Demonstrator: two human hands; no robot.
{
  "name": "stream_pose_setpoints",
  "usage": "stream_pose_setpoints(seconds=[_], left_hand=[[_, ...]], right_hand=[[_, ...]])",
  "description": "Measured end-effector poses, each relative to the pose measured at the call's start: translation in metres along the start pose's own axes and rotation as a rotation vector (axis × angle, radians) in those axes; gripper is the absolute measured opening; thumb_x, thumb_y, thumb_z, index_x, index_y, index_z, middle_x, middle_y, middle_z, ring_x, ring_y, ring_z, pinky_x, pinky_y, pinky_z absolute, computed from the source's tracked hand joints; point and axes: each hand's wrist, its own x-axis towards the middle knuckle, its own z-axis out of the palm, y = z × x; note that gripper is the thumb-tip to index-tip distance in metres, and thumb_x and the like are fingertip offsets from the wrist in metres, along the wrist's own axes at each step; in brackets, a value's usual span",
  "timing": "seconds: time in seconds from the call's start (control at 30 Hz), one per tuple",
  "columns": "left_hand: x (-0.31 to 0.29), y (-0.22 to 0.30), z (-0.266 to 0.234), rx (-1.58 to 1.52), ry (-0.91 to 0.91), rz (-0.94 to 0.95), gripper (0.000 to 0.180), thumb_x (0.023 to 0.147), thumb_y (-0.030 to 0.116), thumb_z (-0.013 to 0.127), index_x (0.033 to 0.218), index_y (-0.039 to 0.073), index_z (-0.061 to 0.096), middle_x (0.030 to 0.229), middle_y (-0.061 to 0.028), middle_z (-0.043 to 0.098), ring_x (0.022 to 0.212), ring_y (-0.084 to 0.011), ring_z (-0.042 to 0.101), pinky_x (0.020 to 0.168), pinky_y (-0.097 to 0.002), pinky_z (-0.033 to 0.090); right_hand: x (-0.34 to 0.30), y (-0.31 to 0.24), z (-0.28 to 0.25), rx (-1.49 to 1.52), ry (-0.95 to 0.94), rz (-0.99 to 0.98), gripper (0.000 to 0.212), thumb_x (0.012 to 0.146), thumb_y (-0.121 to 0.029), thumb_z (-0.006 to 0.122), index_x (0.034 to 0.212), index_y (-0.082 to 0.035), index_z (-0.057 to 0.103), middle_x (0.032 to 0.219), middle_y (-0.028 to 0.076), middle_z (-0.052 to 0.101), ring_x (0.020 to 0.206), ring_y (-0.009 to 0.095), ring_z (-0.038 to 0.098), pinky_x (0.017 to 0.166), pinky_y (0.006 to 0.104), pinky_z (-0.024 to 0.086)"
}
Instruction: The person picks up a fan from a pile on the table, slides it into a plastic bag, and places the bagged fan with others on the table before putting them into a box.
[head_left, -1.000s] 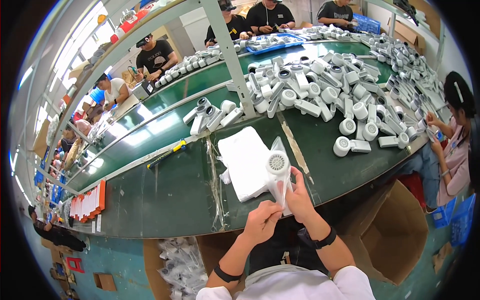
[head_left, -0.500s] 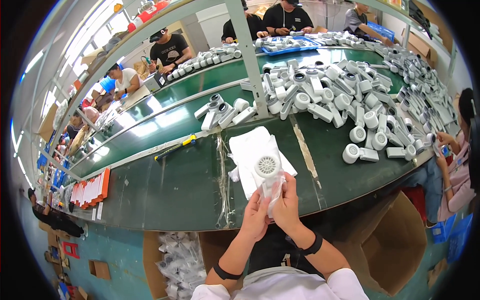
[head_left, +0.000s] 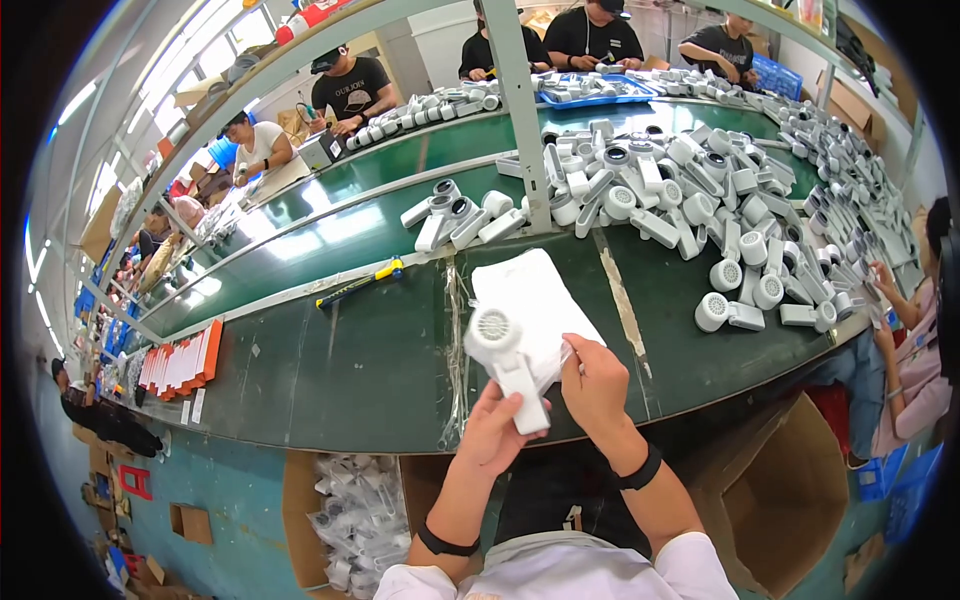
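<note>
Since the frame before, the one pale fan (head_left: 510,368) has swung left and the hands have parted — both were on it half a second ago; now the left hand (head_left: 490,430) alone grips its handle, thumb on top. The right hand (head_left: 600,385) has pulled off to the right, its fingertips pinched on a wisp of clear film (head_left: 553,375). The fan is held over the near-left edge of one white stack (head_left: 555,300), round grille up and to the left.

Nearest me, two big cardboard boxes stand below the table: the left box (head_left: 298,510) holds bagged fans (head_left: 360,520), too many to count; the right box (head_left: 770,480) gapes open. On the table's left sit one orange-and-white pile (head_left: 180,365) and two pale strips (head_left: 198,405) beside it.

Farther on lies one yellow-and-black tool (head_left: 360,282). Beyond it rests a small cluster of fans (head_left: 465,215), overlapping; to the right, a heap of fans (head_left: 680,190) — dozens. Farthest are one blue tray (head_left: 600,102) and five co-workers (head_left: 355,90).
</note>
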Motion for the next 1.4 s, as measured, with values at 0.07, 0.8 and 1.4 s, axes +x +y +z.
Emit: stream_pose_setpoints(seconds=[0.07, 0.8, 1.4], left_hand=[[0.002, 0.005, -0.006, -0.016, 0.084, 0.117, 0.043, 0.096, 0.010, 0.053, 0.137, 0.015, 0.039, 0.125, -0.0096, 0.056, 0.101, -0.0271, 0.062, 0.071, -0.0430, 0.054], [-0.015, 0.036, -0.044, 0.226, 0.533, 0.546, 0.047, 0.088, 0.002, 0.066, 0.128, -0.002, 0.042, 0.116, -0.0148, 0.062, 0.094, -0.0229, 0.066, 0.067, -0.0340, 0.058], [-0.095, 0.127, -0.200, 1.162, 1.251, 0.670, 0.057, 0.068, 0.015, 0.084, 0.119, 0.002, 0.062, 0.109, -0.0066, 0.060, 0.090, -0.0178, 0.056, 0.079, -0.0322, 0.049]], right_hand=[[-0.007, -0.001, -0.002, -0.054, 0.010, -0.129, 0.017, 0.082, -0.001, 0.061, 0.097, -0.002, 0.068, 0.081, 0.014, 0.067, 0.068, 0.030, 0.064, 0.059, 0.0362, 0.051], [-0.043, -0.020, 0.031, 0.658, -0.477, 0.467, 0.015, 0.089, -0.012, 0.070, 0.090, 0.003, 0.067, 0.070, 0.001, 0.065, 0.062, 0.004, 0.056, 0.058, 0.0196, 0.046], [-0.069, 0.035, 0.015, 0.478, -0.595, 0.404, 0.012, 0.088, -0.009, 0.068, 0.088, 0.002, 0.067, 0.066, 0.000, 0.060, 0.060, 0.004, 0.051, 0.055, 0.0206, 0.044]])
